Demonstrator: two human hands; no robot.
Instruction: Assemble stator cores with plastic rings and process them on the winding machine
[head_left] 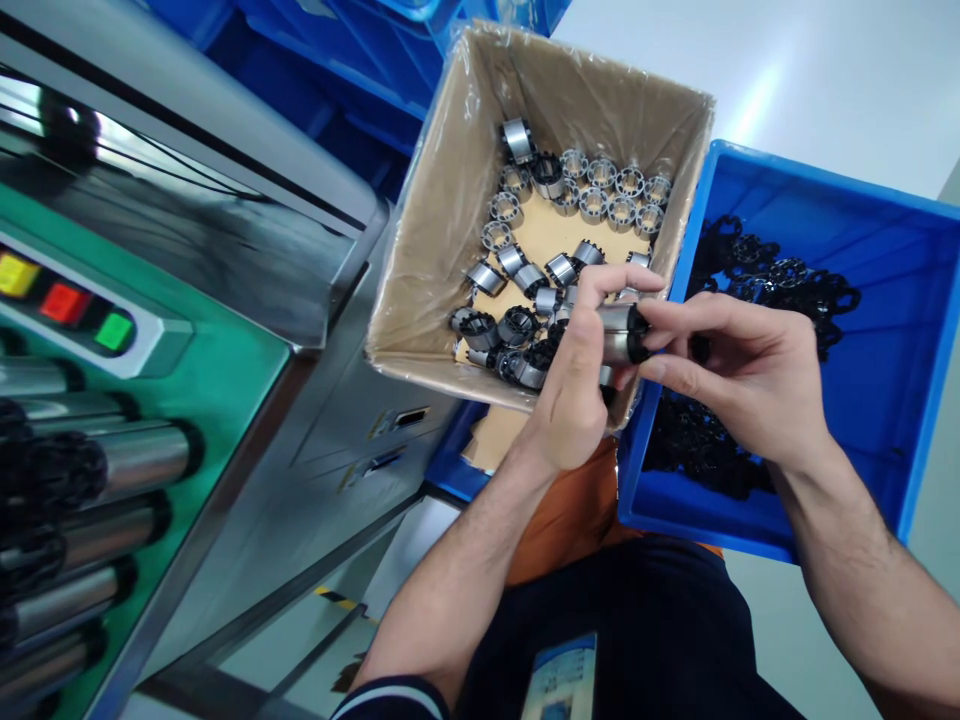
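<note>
My left hand [571,385] is closed around a silvery cylindrical metal core [616,335], which looks like a small motor stator. At the core's right end sits a black plastic end ring [638,333]. My right hand [765,365] pinches that ring between thumb and fingers, pressed against the core. Both hands are above the right front corner of a plastic-lined cardboard box [412,290]. Inside it, bare metal cores [602,172] stand in rows at the back, while cores with black ends [487,278] lie loosely nearer me.
A blue bin [847,500] with loose black plastic rings [795,290] stands to the right. On the left, a green-topped machine [202,400] carries metal cylinders [142,465] and a panel with coloured buttons [64,302]. More blue bins [360,60] are behind the box.
</note>
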